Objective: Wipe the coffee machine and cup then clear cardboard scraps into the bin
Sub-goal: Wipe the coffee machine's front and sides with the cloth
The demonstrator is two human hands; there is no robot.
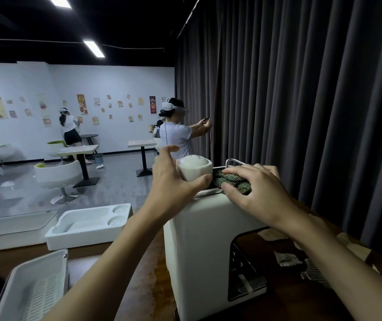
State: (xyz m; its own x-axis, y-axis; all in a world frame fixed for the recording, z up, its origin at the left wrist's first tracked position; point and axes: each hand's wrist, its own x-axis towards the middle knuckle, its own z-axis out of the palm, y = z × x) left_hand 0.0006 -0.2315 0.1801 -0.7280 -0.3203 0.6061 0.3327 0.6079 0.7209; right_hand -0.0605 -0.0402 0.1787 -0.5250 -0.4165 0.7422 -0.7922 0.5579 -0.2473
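Fingers point(231, 169) on cloth point(231, 181), label unreadable.

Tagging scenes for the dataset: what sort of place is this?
Likely a mock cafe set up for recording. Food posters cover the far wall, small tables and chairs fill the floor, and a person wearing a headset works nearby.

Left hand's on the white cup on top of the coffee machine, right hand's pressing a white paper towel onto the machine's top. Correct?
Not quite. In the head view the right hand presses a dark green patterned cloth, not a white paper towel, onto the top of the coffee machine. The rest holds: the left hand is on the white cup on top of the machine.
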